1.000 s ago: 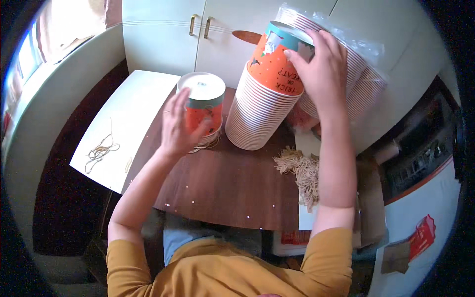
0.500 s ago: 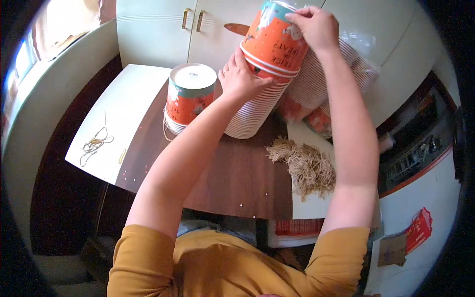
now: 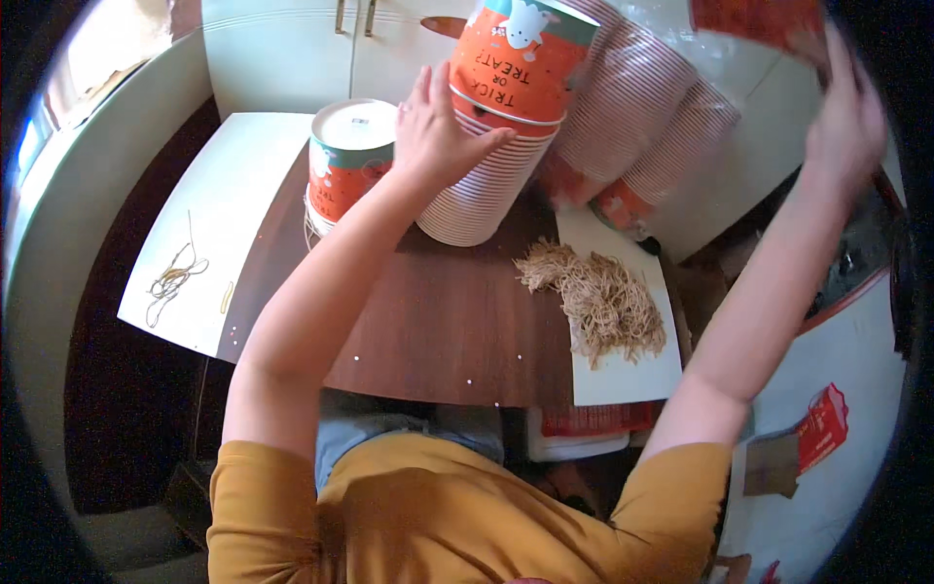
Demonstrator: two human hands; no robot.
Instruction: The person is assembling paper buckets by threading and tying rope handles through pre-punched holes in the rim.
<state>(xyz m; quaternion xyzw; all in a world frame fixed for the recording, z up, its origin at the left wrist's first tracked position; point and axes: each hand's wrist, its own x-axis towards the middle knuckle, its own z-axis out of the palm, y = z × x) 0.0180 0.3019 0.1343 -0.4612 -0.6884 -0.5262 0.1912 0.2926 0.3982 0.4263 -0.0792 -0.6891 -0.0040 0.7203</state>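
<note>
A tall stack of nested paper buckets (image 3: 477, 185) stands on the table, upside down. The top one (image 3: 516, 63) is orange with a green band and a ghost picture. Against its near left side rests my left hand (image 3: 431, 131), fingers spread and thumb reaching across the front. My right hand (image 3: 844, 131) is far off to the right, raised and smeared by motion. At its fingers is an orange paper bucket (image 3: 754, 18), blurred and cut off by the top edge. Left of the stack another upturned bucket (image 3: 350, 161) shows its white base, with cord around its lower part.
More nested buckets (image 3: 642, 127) in clear plastic stand behind the stack. A heap of beige cords (image 3: 608, 307) lies at the table's right. Loose cord (image 3: 173, 277) lies on the white left part. Small white bits dot the brown tabletop (image 3: 418, 321). Cupboards (image 3: 277, 58) stand behind.
My right hand has swung right, away from the stack, taking the top bucket off; the bucket beneath now shows. My left hand has stayed at the stack, its fingers more upright. The view has shifted slightly.
</note>
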